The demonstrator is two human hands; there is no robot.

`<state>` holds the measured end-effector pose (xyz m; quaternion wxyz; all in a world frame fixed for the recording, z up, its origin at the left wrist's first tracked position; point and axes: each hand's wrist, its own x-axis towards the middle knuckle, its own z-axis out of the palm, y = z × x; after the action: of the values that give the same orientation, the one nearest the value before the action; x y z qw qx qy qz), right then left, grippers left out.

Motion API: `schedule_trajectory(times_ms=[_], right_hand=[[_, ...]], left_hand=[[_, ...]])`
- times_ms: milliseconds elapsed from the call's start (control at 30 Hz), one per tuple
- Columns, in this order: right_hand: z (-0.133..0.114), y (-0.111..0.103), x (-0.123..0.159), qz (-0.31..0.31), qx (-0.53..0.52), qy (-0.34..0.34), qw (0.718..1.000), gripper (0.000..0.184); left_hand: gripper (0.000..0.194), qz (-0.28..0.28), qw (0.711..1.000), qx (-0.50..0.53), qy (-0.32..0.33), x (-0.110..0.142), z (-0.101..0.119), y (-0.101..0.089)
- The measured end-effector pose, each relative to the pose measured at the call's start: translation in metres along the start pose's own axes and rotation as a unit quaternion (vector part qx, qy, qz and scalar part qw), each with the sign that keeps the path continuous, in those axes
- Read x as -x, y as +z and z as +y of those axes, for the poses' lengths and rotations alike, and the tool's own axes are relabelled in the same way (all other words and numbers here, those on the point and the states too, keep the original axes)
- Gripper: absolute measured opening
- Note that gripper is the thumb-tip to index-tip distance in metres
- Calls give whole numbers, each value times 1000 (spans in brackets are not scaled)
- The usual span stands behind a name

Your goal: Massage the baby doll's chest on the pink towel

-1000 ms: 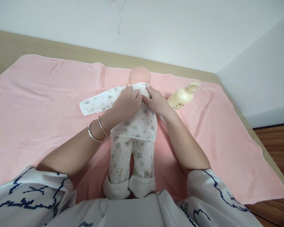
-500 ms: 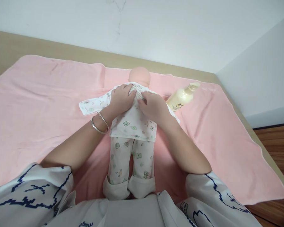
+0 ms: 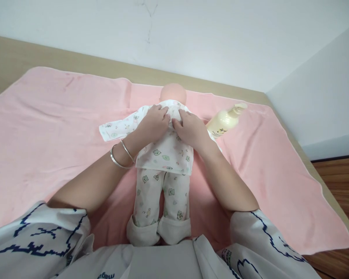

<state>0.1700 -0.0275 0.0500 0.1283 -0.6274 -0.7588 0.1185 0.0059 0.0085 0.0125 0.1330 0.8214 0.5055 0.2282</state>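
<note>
A baby doll lies lengthwise in front of me, its bald head pointing away and no face showing. It wears a white long-sleeved top and matching trousers with small animal prints and rolled-up cuffs. On the upper left of the top rests my left hand, fingers extended and lying on the cloth. Opposite it, my right hand lies on the upper right, thumb and fingers apart. Both palms are hidden from view. One sleeve stretches out to the left; the other is mostly covered by my right arm.
A pale yellow pump bottle lies tilted beside the doll's right-hand sleeve. Under everything is a pink blanket on a wooden surface. A white wall rises behind, and brown wood-grain shows at the lower right.
The cloth bunched between my fingers at the doll's neck now lies flatter. My fingers have loosened, and both hands have shifted only slightly.
</note>
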Motion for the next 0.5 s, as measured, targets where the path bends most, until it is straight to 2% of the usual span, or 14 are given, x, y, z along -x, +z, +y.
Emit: schedule_trajectory(times_ms=[167,300,400,500], right_hand=[[-17,3,15,30,17,-19,999,31],[1,20,-3,52,-28,-45,997,44],[20,31,-20,50,-49,-44,997,62],[29,37,-26,48,-56,-42,996,70]], left_hand=[[47,53,997,-26,-46,-9,-16,19],[52,73,995,-12,-73,-9,-13,26],[57,80,993,-1,-82,-7,-11,28],[59,80,993,5,-89,-6,-10,28]])
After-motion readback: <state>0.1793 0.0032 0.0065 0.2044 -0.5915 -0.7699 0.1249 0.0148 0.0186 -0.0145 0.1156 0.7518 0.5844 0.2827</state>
